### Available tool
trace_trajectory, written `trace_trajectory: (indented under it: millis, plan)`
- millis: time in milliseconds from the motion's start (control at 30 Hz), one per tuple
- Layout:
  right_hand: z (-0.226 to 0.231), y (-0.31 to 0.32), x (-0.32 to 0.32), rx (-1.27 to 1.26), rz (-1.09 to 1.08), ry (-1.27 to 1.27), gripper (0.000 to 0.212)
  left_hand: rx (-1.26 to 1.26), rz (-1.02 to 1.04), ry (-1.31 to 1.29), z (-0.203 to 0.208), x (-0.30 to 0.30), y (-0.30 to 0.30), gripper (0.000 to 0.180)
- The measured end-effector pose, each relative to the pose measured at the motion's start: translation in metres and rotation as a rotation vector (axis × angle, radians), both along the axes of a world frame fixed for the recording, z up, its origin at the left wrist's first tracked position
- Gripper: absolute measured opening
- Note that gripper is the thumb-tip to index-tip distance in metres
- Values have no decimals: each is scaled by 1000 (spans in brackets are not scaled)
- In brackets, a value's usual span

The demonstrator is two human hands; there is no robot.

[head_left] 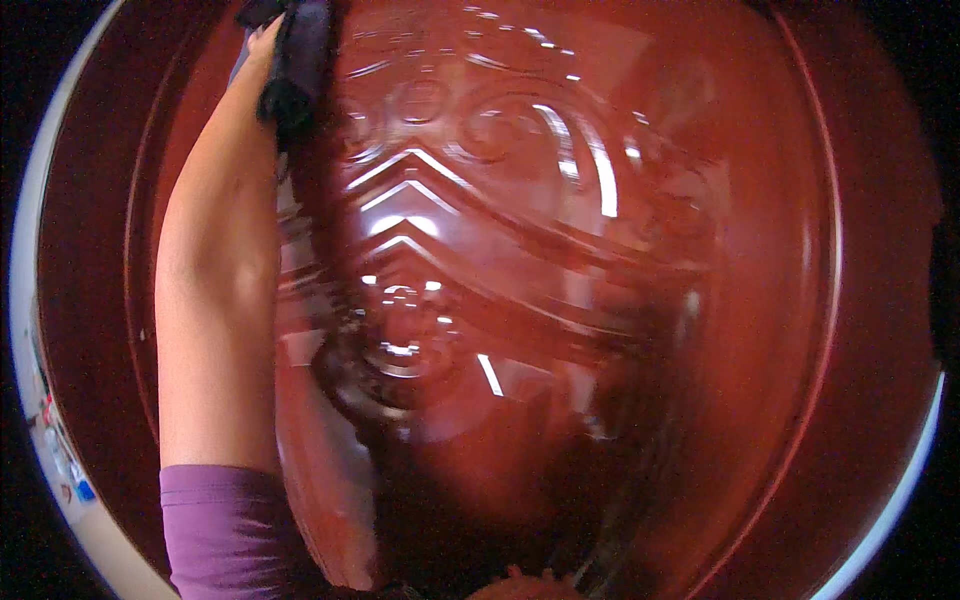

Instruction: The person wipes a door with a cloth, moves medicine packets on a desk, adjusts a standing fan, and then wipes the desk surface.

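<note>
My left arm, in a purple sleeve, reaches up along a glossy red-brown carved panel (560,400). At the top left my left hand (262,42) is closed on a dark cloth (298,65), which hangs bunched beside the wrist against the panel; most of its fingers are hidden. Curled scrolls and chevron-shaped ridges stand out in the panel's surface, with bright reflections over them. At the lower edge, what seems to be my right hand (525,587) shows only as a dim patch of fingertips, and what it touches is cut off.
A raised border (830,250) runs along the panel's right side, and another frames its left. Beyond the left edge, small blue and red items (72,482) lie near a pale surface, too small to make out. Dark reflections cover the panel's lower part.
</note>
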State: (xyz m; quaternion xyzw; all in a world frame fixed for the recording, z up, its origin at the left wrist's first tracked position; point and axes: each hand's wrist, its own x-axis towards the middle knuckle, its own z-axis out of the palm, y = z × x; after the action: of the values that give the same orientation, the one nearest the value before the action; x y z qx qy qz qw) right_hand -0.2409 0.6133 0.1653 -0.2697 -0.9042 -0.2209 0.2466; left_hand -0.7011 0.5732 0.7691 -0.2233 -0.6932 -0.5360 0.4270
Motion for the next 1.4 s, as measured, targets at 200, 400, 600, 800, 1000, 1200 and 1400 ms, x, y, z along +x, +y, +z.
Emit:
trace_trajectory:
  millis: [200, 400, 600, 800, 1000, 1200, 1400]
  plan:
    - [-25, 13, -4, 13, 186, 158, 47, -243, 374, 476, 63, 172, 51, 42]
    - [-40, 34, 4, -48, 350, 344, 40, 44, -286, 837, -15, 449, 69, 46]
    - [-37, 27, 25, -382, 738, 525, 33, 85, -297, 845, -22, 546, 148, 64]
    - [-47, 44, 80, -584, 760, 799, 27, -84, -257, 991, -64, 615, 175, 52]
    - [-29, 64, 138, -326, 643, 994, 23, -173, -26, 974, -116, 622, 174, 48]
    - [-19, 62, 178, -59, 292, 972, 23, 158, -259, 1024, -176, 617, 186, 43]
    - [-29, 41, 217, 0, 251, 997, 26, 5, -432, 1044, -254, 633, 155, 53]
